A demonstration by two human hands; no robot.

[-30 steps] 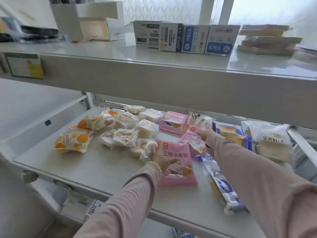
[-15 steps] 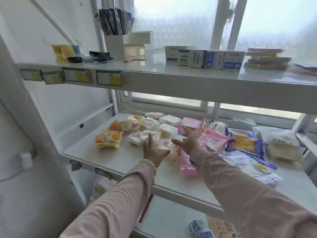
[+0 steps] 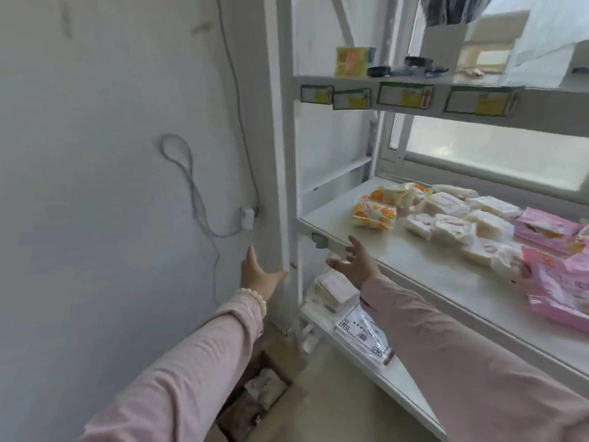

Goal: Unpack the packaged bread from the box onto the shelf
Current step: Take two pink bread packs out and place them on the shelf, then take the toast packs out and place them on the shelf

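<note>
Packaged breads lie on the white middle shelf (image 3: 424,266): orange-printed packs (image 3: 374,212), white wrapped breads (image 3: 452,224) and pink packs (image 3: 561,282). A brown cardboard box (image 3: 261,393) stands on the floor at the foot of the shelf, with pale packages inside. My left hand (image 3: 256,275) hovers open in front of the shelf's left post, holding nothing. My right hand (image 3: 357,264) hangs open with fingers spread, just in front of the shelf's left front corner, also holding nothing. Both hands are above the box.
The shelf's white upright post (image 3: 280,154) stands between my hands. A lower shelf (image 3: 376,374) holds stacked white packs (image 3: 334,288) and flat bags. The top shelf (image 3: 414,81) carries price tags and small items. A cable (image 3: 197,199) hangs on the left wall.
Both hands have left the breads on the shelf and swung left and down, off the shelf's front edge. The view has turned left toward the wall and the box on the floor.
</note>
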